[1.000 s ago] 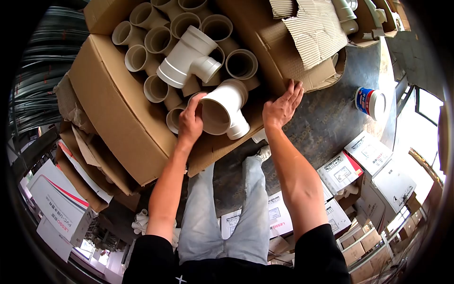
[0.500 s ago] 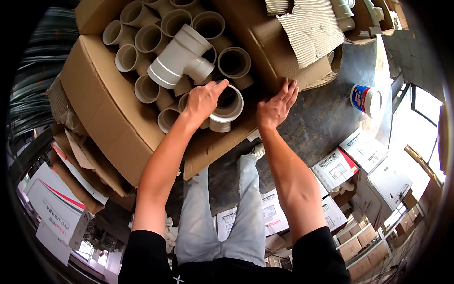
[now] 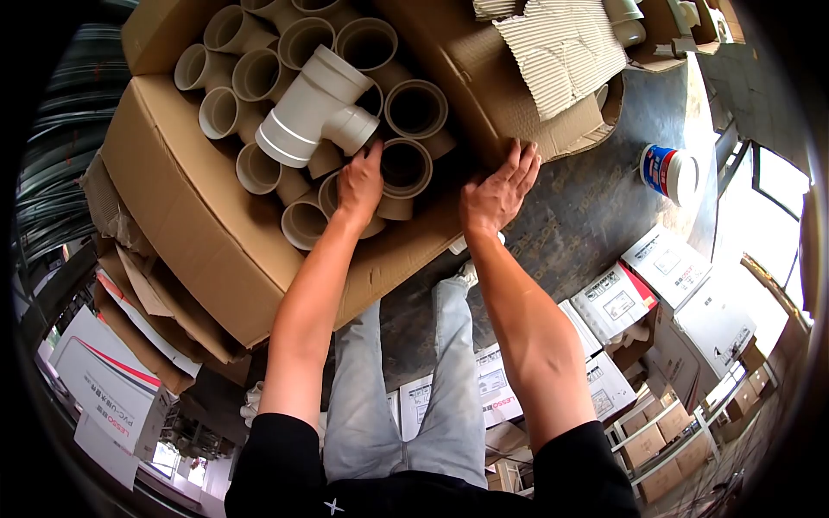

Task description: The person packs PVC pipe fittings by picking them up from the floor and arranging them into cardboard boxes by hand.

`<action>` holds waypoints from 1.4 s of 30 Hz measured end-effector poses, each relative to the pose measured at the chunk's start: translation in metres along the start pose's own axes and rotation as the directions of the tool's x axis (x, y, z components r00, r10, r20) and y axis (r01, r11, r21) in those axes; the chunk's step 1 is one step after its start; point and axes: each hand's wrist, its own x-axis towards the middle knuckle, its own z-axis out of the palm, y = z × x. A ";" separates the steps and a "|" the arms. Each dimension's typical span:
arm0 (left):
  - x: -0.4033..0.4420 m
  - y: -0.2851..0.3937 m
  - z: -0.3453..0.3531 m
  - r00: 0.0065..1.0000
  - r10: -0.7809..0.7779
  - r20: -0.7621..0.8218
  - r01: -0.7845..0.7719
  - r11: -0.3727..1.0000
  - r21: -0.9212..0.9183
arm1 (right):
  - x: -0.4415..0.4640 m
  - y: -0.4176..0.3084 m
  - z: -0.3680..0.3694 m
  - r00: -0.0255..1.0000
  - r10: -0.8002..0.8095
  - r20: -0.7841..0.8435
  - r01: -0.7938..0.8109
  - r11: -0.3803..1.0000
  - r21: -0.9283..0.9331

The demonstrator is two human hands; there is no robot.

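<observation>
My left hand (image 3: pixel 360 184) is inside the large cardboard box (image 3: pixel 186 207), its fingers bent beside the rim of a white pipe fitting (image 3: pixel 405 169) that stands upright near the box's front corner. Whether the fingers grip that rim is hard to make out. A white tee fitting (image 3: pixel 313 105) lies on its side on top of several upright fittings, just beyond my left fingertips. My right hand (image 3: pixel 501 192) rests on the box's right edge, fingers stretched along the cardboard and holding nothing.
Corrugated cardboard (image 3: pixel 566 53) lies by the box's right flap. A blue-and-white bucket (image 3: pixel 670 174) stands on the dark surface at right. White printed cartons (image 3: pixel 613 304) sit lower right, another carton (image 3: pixel 110 386) lower left. Coiled dark tubing (image 3: pixel 65 147) is at far left.
The fitting that my left hand held has gone down among the others in the box, its opening now facing up. My left hand has moved left off its top. My right hand stays on the box edge.
</observation>
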 end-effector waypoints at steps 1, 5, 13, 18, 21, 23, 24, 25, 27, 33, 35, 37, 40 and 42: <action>-0.002 0.004 -0.004 0.999 -0.032 0.010 0.032 0.999 0.003 | 0.000 -0.001 -0.001 1.000 0.000 0.001 0.000 1.000 0.000; -0.020 0.032 -0.023 0.978 0.208 0.031 -0.210 0.962 0.177 | -0.001 -0.002 -0.002 1.000 0.013 0.020 -0.013 1.000 -0.007; -0.046 0.032 0.030 0.958 0.283 0.037 -0.286 0.948 0.141 | 0.000 -0.002 0.000 1.000 -0.002 -0.001 0.002 1.000 -0.014; -0.050 0.020 0.044 0.880 0.473 -0.047 -0.464 0.876 0.133 | 0.000 -0.002 0.001 1.000 0.008 -0.008 -0.008 1.000 0.003; -0.051 0.015 0.046 0.919 0.392 0.043 -0.394 0.912 0.110 | 0.000 -0.002 0.001 1.000 0.001 -0.006 -0.001 1.000 -0.009; -0.050 0.017 0.052 0.913 0.409 0.014 -0.408 0.907 0.106 | 0.001 -0.005 -0.001 1.000 0.018 0.011 -0.017 1.000 -0.004; -0.050 0.018 0.054 0.906 0.424 -0.012 -0.421 0.902 0.098 | 0.001 -0.005 -0.003 0.999 0.036 0.032 -0.036 0.999 -0.002; -0.052 0.019 0.055 0.906 0.423 -0.010 -0.420 0.902 0.096 | -0.001 -0.004 -0.004 0.999 0.037 0.034 -0.036 0.999 -0.004; -0.050 0.020 0.057 0.896 0.440 -0.060 -0.433 0.895 0.104 | 0.001 -0.003 -0.003 1.000 0.005 0.028 -0.005 1.000 -0.028; -0.052 0.015 0.050 0.917 0.389 -0.089 -0.388 0.921 0.032 | 0.000 -0.005 -0.004 0.999 0.018 0.033 -0.017 1.000 -0.010; -0.045 0.015 0.039 0.923 0.381 -0.058 -0.383 0.923 -0.030 | 0.001 -0.004 -0.001 1.000 0.013 0.020 -0.013 1.000 -0.012; -0.040 0.032 0.012 0.958 0.275 -0.084 -0.286 0.943 -0.169 | 0.001 -0.002 0.000 1.000 0.015 0.017 -0.015 0.999 -0.038; -0.026 0.049 -0.027 0.962 -0.260 -0.088 0.173 0.821 -0.544 | 0.000 -0.001 -0.001 1.000 0.009 0.016 -0.009 0.999 -0.035; -0.008 0.048 -0.039 0.802 -0.591 0.084 0.324 0.314 -0.893 | 0.000 -0.001 0.000 1.000 0.014 0.005 -0.014 1.000 -0.021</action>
